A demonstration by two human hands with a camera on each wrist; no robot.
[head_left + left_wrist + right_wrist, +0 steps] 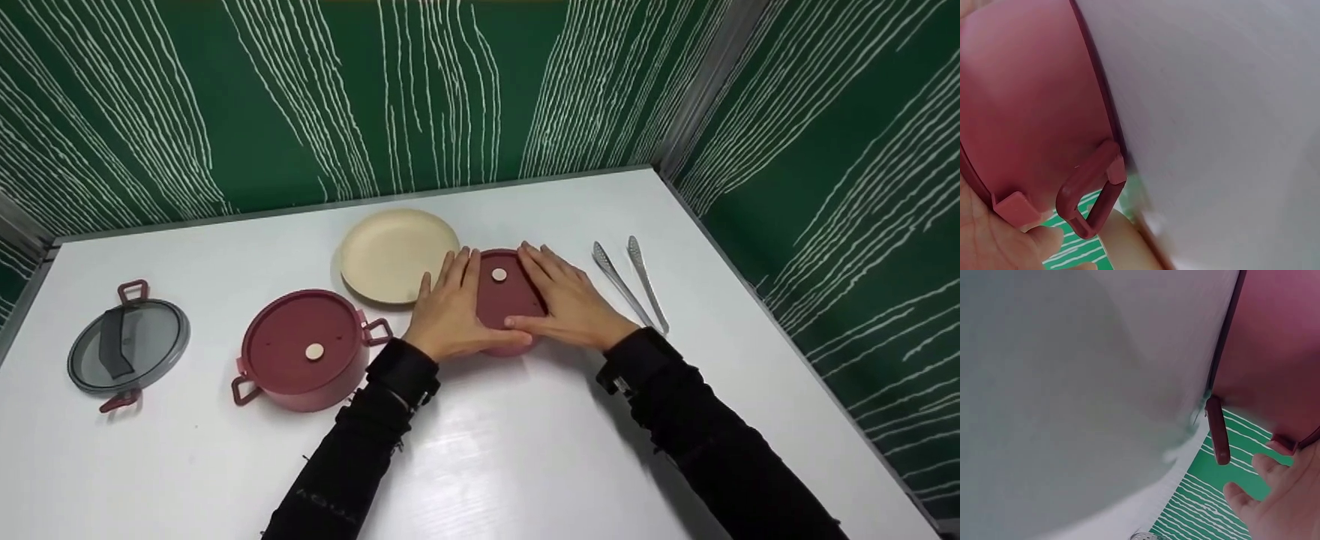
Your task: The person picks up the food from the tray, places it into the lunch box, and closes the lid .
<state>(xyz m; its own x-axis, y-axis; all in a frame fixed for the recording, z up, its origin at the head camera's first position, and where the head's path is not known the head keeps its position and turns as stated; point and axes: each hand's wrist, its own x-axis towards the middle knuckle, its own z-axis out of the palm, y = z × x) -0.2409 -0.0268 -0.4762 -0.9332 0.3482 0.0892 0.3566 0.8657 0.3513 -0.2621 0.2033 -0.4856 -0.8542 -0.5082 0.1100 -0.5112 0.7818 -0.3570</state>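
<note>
In the head view, both hands lie on the dark red lid point(504, 296) of a small pink-red pot point(506, 349), with a cream dot on the lid between them. The left hand point(454, 315) rests on the left side, its fingers straight and pointing away. Mirroring it, the right hand point(574, 304) presses the right side; the thumbs come close together at the near edge. The left wrist view shows the pot's wall point(1027, 101) and a loop handle point(1069, 197), which the hand does not grip. Another handle point(1219, 433) hangs free in the right wrist view.
Left of the hands stands a larger red pot point(311, 394) with its lid on. A cream plate point(397, 255) lies behind, between the pots. Metal tongs point(649, 281) lie to the right. A clear grey lid point(159, 345) with red handles sits at the far left of the white table point(187, 472).
</note>
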